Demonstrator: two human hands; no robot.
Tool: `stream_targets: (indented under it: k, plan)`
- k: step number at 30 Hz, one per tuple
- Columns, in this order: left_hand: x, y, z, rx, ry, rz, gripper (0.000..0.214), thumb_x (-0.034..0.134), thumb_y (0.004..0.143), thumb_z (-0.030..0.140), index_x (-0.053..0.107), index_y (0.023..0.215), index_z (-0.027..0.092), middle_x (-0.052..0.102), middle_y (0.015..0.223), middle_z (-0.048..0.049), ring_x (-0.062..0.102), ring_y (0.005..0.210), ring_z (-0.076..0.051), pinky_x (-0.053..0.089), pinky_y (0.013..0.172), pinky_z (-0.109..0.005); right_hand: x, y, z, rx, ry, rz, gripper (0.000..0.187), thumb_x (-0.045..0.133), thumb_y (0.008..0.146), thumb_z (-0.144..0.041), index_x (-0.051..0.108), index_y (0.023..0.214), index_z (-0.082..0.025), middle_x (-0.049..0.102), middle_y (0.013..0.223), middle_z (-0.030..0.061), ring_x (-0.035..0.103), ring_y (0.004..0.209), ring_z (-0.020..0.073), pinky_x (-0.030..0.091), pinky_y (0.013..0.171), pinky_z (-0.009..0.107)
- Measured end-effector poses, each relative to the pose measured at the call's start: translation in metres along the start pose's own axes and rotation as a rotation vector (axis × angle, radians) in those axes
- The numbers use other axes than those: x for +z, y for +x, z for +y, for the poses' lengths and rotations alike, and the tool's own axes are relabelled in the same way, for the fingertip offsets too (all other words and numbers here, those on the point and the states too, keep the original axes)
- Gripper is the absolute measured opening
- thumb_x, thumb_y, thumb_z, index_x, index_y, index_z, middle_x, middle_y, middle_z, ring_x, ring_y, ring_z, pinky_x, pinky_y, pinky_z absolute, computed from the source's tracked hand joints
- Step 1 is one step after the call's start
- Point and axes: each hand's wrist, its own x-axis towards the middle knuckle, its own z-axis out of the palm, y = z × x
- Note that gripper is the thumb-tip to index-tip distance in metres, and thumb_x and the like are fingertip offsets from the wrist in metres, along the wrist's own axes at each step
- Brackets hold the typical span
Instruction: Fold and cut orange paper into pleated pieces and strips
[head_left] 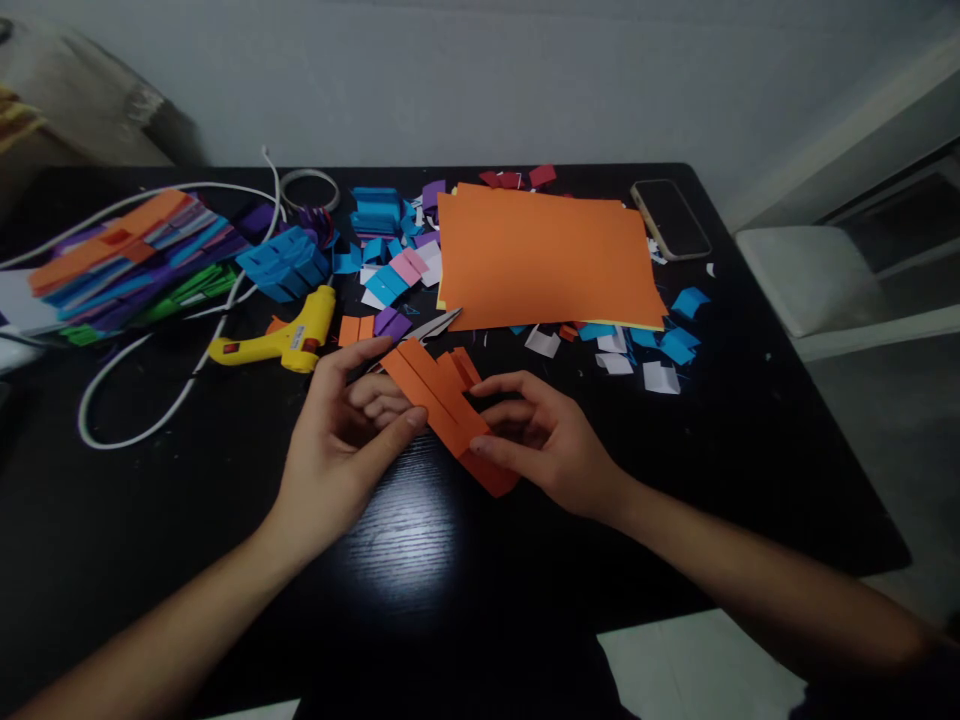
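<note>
Between my two hands is a folded orange paper piece [439,400], tilted, with crease lines along it and a smaller folded flap sticking up behind. My left hand [341,430] grips its left side, the thumb on the near face and the index finger near the upper corner. With thumb and fingers, my right hand [536,435] pinches the lower right part. Just behind the paper lie scissors [435,325], their blades pointing right and their handles mostly hidden by the left hand and the paper. A yellow glue gun [289,335] rests left of my left hand.
Orange sheets [547,260] lie stacked at the back, with paper scraps [679,340] around them. A phone [671,220] is at the back right corner. Folded colored strips [142,255] are piled at the left, beside a white cable [161,430]. A wall stands behind the black table [225,560].
</note>
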Motion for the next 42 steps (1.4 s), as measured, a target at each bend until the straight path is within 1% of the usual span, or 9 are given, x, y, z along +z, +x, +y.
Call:
stream_targets:
  k: [7, 10, 15, 19, 23, 26, 33, 38, 42]
  plan:
    - [0.004, -0.001, -0.002, -0.081, -0.061, -0.071, 0.057, 0.084, 0.081, 0.020, 0.051, 0.127, 0.023, 0.076, 0.092, 0.0014, 0.073, 0.079, -0.013, 0.060, 0.075, -0.027, 0.004, -0.001, 0.003, -0.018, -0.074, 0.052, 0.032, 0.088, 0.080, -0.030, 0.067, 0.101, -0.021, 0.079, 0.082, -0.0001, 0.077, 0.079, 0.0183, 0.062, 0.075, 0.033]
    - [0.006, -0.003, -0.003, -0.087, -0.050, -0.078, 0.055, 0.084, 0.080, 0.020, 0.052, 0.124, 0.023, 0.074, 0.091, 0.0020, 0.071, 0.077, -0.013, 0.060, 0.071, -0.025, 0.006, -0.002, 0.008, -0.031, -0.095, 0.037, 0.032, 0.089, 0.079, -0.031, 0.069, 0.101, -0.021, 0.080, 0.083, 0.0006, 0.079, 0.080, 0.0193, 0.063, 0.076, 0.034]
    - [0.006, -0.004, -0.004, -0.100, 0.059, -0.072, 0.062, 0.085, 0.077, 0.020, 0.053, 0.130, 0.024, 0.070, 0.091, 0.0018, 0.068, 0.074, -0.014, 0.059, 0.068, -0.027, 0.006, -0.003, 0.013, -0.048, -0.084, 0.025, 0.029, 0.089, 0.081, -0.030, 0.074, 0.105, -0.022, 0.084, 0.092, 0.0022, 0.081, 0.088, 0.0200, 0.064, 0.084, 0.034]
    - [0.003, -0.003, -0.001, -0.048, 0.179, -0.116, 0.059, 0.086, 0.076, 0.022, 0.059, 0.128, 0.024, 0.071, 0.089, 0.0004, 0.070, 0.077, -0.018, 0.059, 0.070, -0.030, 0.006, -0.003, 0.009, -0.050, -0.101, 0.015, 0.027, 0.087, 0.083, -0.033, 0.080, 0.106, -0.024, 0.084, 0.098, 0.0025, 0.081, 0.092, 0.0210, 0.065, 0.090, 0.038]
    - [-0.003, 0.000, 0.003, 0.029, 0.269, -0.206, 0.022, 0.082, 0.081, 0.025, 0.074, 0.101, 0.023, 0.074, 0.100, -0.0042, 0.072, 0.093, -0.023, 0.059, 0.078, -0.033, 0.005, -0.002, 0.005, -0.043, -0.108, -0.003, 0.022, 0.083, 0.086, -0.033, 0.082, 0.107, -0.025, 0.083, 0.103, 0.0031, 0.080, 0.095, 0.0208, 0.065, 0.088, 0.036]
    - [-0.009, 0.001, 0.004, 0.092, 0.338, -0.266, 0.008, 0.076, 0.087, 0.023, 0.076, 0.094, 0.025, 0.073, 0.100, -0.0035, 0.070, 0.101, -0.023, 0.057, 0.085, -0.035, 0.005, -0.002, 0.004, -0.026, -0.112, -0.005, 0.019, 0.080, 0.088, -0.031, 0.082, 0.106, -0.024, 0.083, 0.101, 0.0037, 0.079, 0.093, 0.0191, 0.063, 0.084, 0.033]
    - [-0.010, -0.002, 0.004, 0.139, 0.396, -0.325, 0.007, 0.069, 0.091, 0.022, 0.073, 0.095, 0.026, 0.070, 0.095, -0.0030, 0.068, 0.093, -0.023, 0.054, 0.081, -0.036, 0.007, -0.002, 0.004, -0.016, -0.072, 0.015, 0.015, 0.084, 0.083, -0.030, 0.078, 0.093, -0.020, 0.079, 0.088, 0.0022, 0.075, 0.082, 0.0161, 0.061, 0.078, 0.030]
    - [-0.005, -0.002, 0.007, 0.179, 0.413, -0.408, 0.012, 0.061, 0.094, 0.020, 0.071, 0.094, 0.025, 0.069, 0.092, -0.0039, 0.066, 0.087, -0.022, 0.052, 0.076, -0.035, 0.007, -0.002, 0.004, 0.001, -0.034, 0.012, 0.020, 0.088, 0.079, -0.034, 0.078, 0.090, -0.021, 0.078, 0.085, 0.0015, 0.074, 0.078, 0.0160, 0.061, 0.076, 0.031]
    - [-0.004, -0.003, 0.007, 0.191, 0.475, -0.435, 0.012, 0.059, 0.094, 0.019, 0.070, 0.094, 0.024, 0.068, 0.092, -0.0032, 0.065, 0.088, -0.021, 0.051, 0.078, -0.035, 0.007, -0.002, 0.004, 0.009, -0.026, -0.001, 0.016, 0.088, 0.079, -0.030, 0.080, 0.090, -0.021, 0.079, 0.085, 0.0012, 0.074, 0.079, 0.0155, 0.060, 0.077, 0.030]
